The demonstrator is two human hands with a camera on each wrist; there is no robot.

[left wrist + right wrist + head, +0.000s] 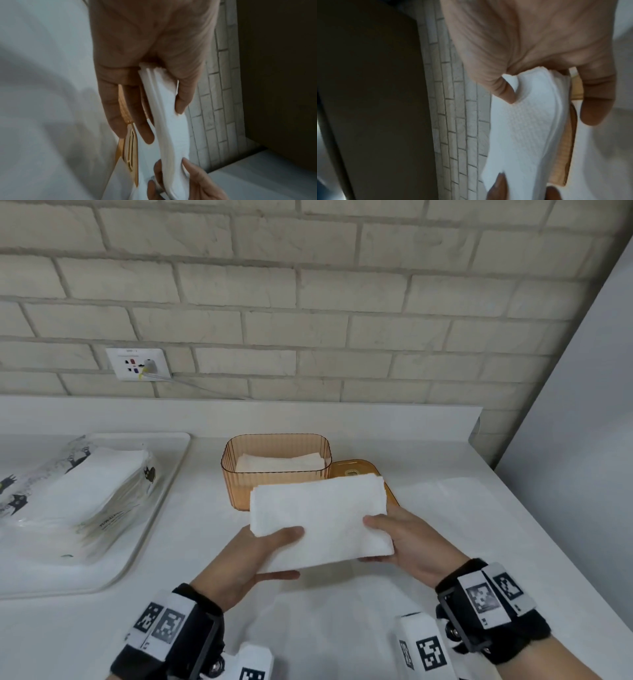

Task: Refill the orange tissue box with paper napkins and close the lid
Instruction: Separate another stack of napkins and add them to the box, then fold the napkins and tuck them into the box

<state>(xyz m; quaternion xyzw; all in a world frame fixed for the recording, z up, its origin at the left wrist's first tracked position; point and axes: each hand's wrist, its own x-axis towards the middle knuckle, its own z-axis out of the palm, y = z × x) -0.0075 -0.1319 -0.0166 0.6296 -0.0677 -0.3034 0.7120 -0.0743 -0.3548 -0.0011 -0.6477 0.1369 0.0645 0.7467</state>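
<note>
Left hand (250, 556) and right hand (407, 539): soft white stack of paper napkins (318, 518) pinched at both ends, held above white desk (462, 508), near open ribbed orange plastic tissue box (275, 474). Risk: sagging middle snagged on rim, sheets splayed; orange lid (358, 469) beside box left obstructed.

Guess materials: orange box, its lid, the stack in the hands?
Orange box: likely translucent ribbed plastic; napkins show through its wall. Lid: likely the same plastic, glossier. Stack of napkins: soft embossed paper, sagging between left hand and right hand.
</note>
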